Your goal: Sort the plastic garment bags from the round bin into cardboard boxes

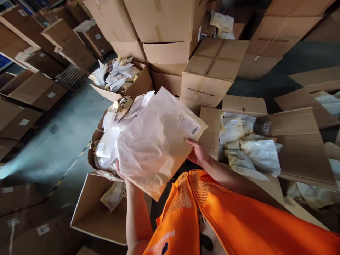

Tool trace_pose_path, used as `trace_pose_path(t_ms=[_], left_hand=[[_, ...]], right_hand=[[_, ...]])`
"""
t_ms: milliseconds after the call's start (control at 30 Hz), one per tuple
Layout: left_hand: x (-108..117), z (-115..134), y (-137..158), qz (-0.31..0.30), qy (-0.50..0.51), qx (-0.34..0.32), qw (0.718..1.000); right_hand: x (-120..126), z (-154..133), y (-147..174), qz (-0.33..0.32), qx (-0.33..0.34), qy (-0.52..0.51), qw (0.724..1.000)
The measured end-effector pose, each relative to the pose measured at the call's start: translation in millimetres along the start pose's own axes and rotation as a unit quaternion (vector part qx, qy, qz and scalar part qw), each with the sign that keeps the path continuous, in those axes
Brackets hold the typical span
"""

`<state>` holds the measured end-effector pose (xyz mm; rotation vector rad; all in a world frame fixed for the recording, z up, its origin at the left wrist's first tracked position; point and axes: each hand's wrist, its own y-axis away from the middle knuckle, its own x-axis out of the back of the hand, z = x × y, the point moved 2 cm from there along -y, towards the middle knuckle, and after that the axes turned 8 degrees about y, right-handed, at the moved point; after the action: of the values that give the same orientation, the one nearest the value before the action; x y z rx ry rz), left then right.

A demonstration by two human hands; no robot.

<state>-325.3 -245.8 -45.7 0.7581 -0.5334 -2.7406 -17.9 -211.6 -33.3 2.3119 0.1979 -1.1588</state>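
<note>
Packet [154,145], pale and flat, held face up and tilted in front of the wearer; clock positions are read from its centre. Both hands have hold of it. The right hand [197,152], at 3 o'clock, pinches the edge with the thumb on top, just below a barcode label [190,124]; the left hand [122,173], at 8 o'clock, grips the opposite edge, its fingers mostly hidden beneath. An orange vest [228,212] lies at 5 o'clock.

Judged from this view, the handling is partway along: the packet is taken up with its label exposed, but not yet laid in any box.

Between 7 and 8 o'clock, a carton [89,200] shows one bag [113,198]; the forearm and packet hide part of its interior. At 9 o'clock, a tub-like box [91,156] is heaped with bags, the packet overlapping its side. At 3 o'clock, an open box [297,141] holds several bags, its flaps spread.

Beyond, at 11 o'clock, stands another full box [144,82]; at 1 o'clock, a closed box [209,86]. A stack [164,23] rises at 12 o'clock. Farther boxes line the floor [71,124] towards 10 o'clock; their contents cannot be told.
</note>
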Motion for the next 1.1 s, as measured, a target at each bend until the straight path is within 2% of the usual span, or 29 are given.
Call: trace_pose_path(t_ms=[100, 233, 367, 467, 633, 767, 967, 1100], left_hand=[[-6.8, 7.8, 3.0, 0.03, 0.06, -0.079, 0.995], [-14.6, -4.2, 9.6, -0.015, 0.055, -0.024, 0.998], [-14.5, -26.4, 12.0, -0.082, 0.085, 0.027, 0.993], [-15.4, -37.7, 11.4, -0.096, 0.055, 0.056, 0.992], [-31.8, -36.4, 11.6, -0.071, 0.004, 0.057, 0.996], [-44.7, -29.8, 13.0, -0.041, 0.019, 0.044, 0.998], [-48.4, -33.0, 12.0, -0.027, 0.021, 0.041, 0.999], [-50.3, -41.9, 8.7, -0.008, -0.004, 0.047, 0.999]], right_hand=[[-12.1, 3.0, 13.9, 0.021, 0.044, -0.021, 0.999], [-18.3, 6.5, 25.8, 0.063, 0.089, -0.028, 0.994], [-17.3, 7.5, 30.6, 0.076, 0.091, -0.036, 0.992], [-14.6, 7.1, 33.6, 0.081, 0.093, -0.039, 0.992], [-10.5, 4.9, 39.5, 0.079, 0.102, -0.038, 0.991], [-6.0, 3.2, 43.1, 0.084, 0.116, -0.035, 0.989], [-1.3, 1.7, 45.9, 0.078, 0.13, -0.028, 0.988], [9.5, 3.3, 41.7, 0.116, 0.125, -0.01, 0.985]])
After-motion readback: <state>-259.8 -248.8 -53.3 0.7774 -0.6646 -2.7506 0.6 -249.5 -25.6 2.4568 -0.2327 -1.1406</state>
